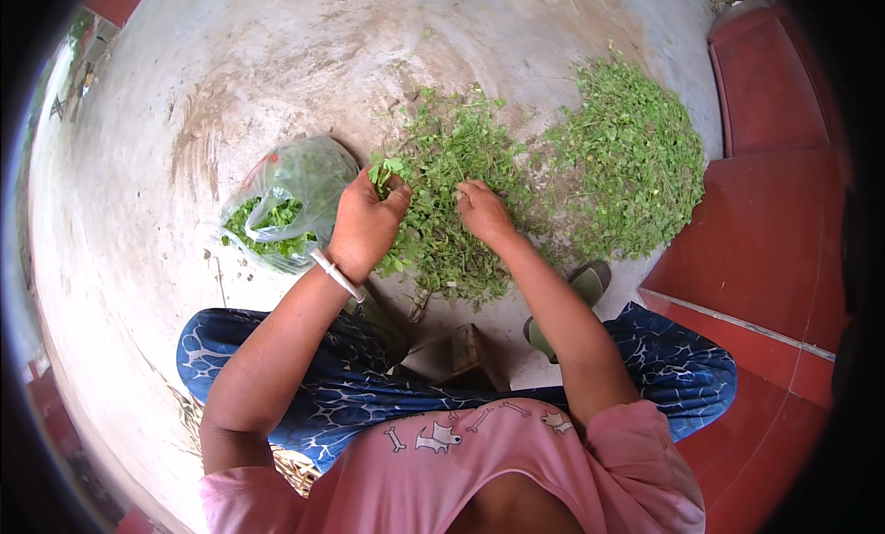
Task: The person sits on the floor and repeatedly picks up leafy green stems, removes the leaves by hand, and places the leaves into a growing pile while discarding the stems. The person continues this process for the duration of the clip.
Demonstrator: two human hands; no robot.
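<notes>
My left hand [369, 222], with a white bangle on its wrist, is closed around a small bunch of leafy greens [388, 166] whose leaves poke out past the thumb and forefinger. To its right, my right hand [485, 213] has thumb and forefinger pinched together; what lies between them is too small to make out. Both hands are over a loose heap of leafy greens [461, 151] on the ground. Left of my left hand sits a clear plastic bag [323, 165] with picked green leaves [277, 222] inside, its mouth and handles toward me.
A larger pile of greens [636, 156] spreads on the concrete floor [304, 54] at the right. Beyond it are red tiled steps [747, 248]. My green shoes [590, 280] flank the near side of the heap, and a small wooden stool [466, 350] shows between my knees.
</notes>
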